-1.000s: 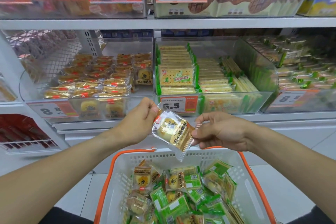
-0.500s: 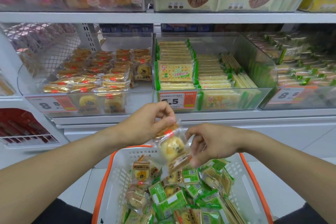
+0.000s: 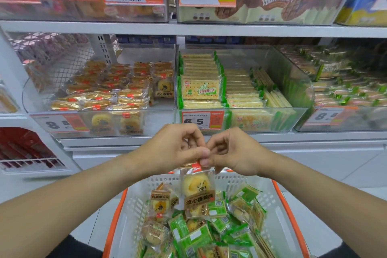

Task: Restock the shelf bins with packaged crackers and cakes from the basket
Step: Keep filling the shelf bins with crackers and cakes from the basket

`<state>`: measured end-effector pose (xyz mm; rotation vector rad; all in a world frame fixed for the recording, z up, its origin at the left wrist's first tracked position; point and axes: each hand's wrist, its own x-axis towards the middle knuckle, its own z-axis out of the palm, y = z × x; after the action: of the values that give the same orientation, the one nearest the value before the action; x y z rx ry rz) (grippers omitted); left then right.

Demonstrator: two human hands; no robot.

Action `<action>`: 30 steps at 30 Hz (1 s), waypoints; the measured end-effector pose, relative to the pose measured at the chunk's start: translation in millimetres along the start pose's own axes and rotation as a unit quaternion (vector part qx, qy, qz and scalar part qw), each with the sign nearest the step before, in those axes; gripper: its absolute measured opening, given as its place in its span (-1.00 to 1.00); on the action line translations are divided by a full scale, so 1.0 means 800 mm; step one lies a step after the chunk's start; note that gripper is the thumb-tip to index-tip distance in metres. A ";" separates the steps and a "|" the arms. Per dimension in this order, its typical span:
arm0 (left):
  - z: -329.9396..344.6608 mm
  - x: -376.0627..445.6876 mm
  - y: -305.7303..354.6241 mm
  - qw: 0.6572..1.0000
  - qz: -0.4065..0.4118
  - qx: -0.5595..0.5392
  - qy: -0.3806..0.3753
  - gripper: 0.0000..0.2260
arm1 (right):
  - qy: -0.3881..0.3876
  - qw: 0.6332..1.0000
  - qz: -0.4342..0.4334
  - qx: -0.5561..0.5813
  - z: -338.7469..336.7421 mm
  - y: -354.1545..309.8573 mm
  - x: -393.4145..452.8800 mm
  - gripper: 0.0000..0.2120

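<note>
Head view: your left hand (image 3: 178,148) and right hand (image 3: 234,153) both pinch one cake packet (image 3: 198,188) by its top above the basket (image 3: 134,205); next, probably lift it into the cake bin (image 3: 62,123)

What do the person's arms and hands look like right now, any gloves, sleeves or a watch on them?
Both arms are bare from the frame edge to the wrists: no sleeves show. The left hand and right hand wear no gloves, and no rings, watch or wristband are visible. Nails look short and unpainted where they show. Dark clothing appears only at the bottom edge, below the arms.
</note>
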<state>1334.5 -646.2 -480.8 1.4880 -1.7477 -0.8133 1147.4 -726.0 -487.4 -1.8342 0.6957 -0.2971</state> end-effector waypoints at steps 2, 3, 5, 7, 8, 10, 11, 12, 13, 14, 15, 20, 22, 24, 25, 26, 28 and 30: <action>-0.006 0.001 -0.005 1.000 -0.027 0.000 0.006 -0.69 | 0.036 0.999 -0.005 -0.018 -0.005 -0.001 0.001 -0.94; -0.011 0.001 -0.009 0.999 -0.049 0.016 -0.008 -0.61 | 0.053 0.998 -0.007 -0.022 -0.008 -0.001 0.001 -0.93; -0.018 -0.001 -0.016 0.994 -0.086 0.026 -0.056 -0.58 | 0.081 0.996 -0.010 -0.024 -0.014 0.000 0.000 -0.90; -0.019 -0.004 -0.019 0.993 -0.096 -0.034 -0.066 -0.68 | 0.097 0.995 -0.006 -0.020 -0.019 0.000 -0.003 -0.90; -0.018 -0.005 -0.018 0.993 -0.090 -0.054 -0.054 -0.74 | 0.097 0.995 -0.005 -0.024 -0.020 0.000 -0.004 -0.89; -0.017 -0.006 -0.018 0.996 -0.067 -0.050 -0.034 -0.79 | 0.078 0.994 -0.023 -0.073 -0.022 -0.002 -0.007 -0.86; -0.016 -0.006 -0.018 0.997 -0.057 -0.042 -0.033 -0.80 | 0.059 0.992 -0.035 -0.104 -0.021 -0.004 -0.009 -0.80; -0.015 -0.007 -0.018 0.998 -0.050 -0.035 -0.029 -0.80 | 0.045 0.989 -0.044 -0.132 -0.018 -0.008 -0.010 -0.71; -0.015 -0.007 -0.018 0.998 -0.044 -0.033 -0.023 -0.80 | 0.046 0.986 -0.050 -0.154 -0.014 -0.013 -0.012 -0.63; -0.016 -0.008 -0.018 0.999 -0.038 -0.032 -0.014 -0.79 | 0.061 0.981 -0.057 -0.176 -0.011 -0.017 -0.012 -0.60; -0.018 -0.008 -0.017 0.999 -0.029 -0.030 -0.005 -0.79 | 0.084 0.974 -0.067 -0.197 -0.007 -0.023 -0.012 -0.61; -0.035 -0.014 0.001 0.992 0.016 -0.050 0.115 -0.72 | 0.201 0.925 -0.159 -0.281 -0.005 -0.059 -0.005 -0.68; -0.050 -0.011 -0.003 0.977 0.025 -0.010 0.210 -0.77 | 0.251 0.897 -0.200 -0.304 -0.003 -0.081 0.005 -0.66; -0.069 -0.005 -0.023 0.957 0.002 0.094 0.275 -0.81 | 0.286 0.878 -0.235 -0.303 0.000 -0.103 0.024 -0.71; -0.076 -0.003 -0.035 0.947 -0.025 0.145 0.284 -0.72 | 0.291 0.869 -0.251 -0.312 0.001 -0.113 0.037 -0.74; -0.082 -0.002 -0.046 0.941 -0.057 0.188 0.277 -0.59 | 0.285 0.861 -0.261 -0.330 0.003 -0.121 0.052 -0.75; -0.088 -0.002 -0.061 0.931 -0.106 0.245 0.248 -0.36 | 0.259 0.851 -0.272 -0.366 0.004 -0.133 0.087 -0.75; -0.088 -0.003 -0.069 0.920 -0.139 0.296 0.216 -0.22 | 0.252 0.850 -0.261 -0.381 0.003 -0.144 0.122 -0.77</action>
<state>1423.4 -653.5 -486.4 2.1535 -1.5201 -0.0359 1263.0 -755.5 -395.1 -2.7531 0.7052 -1.0048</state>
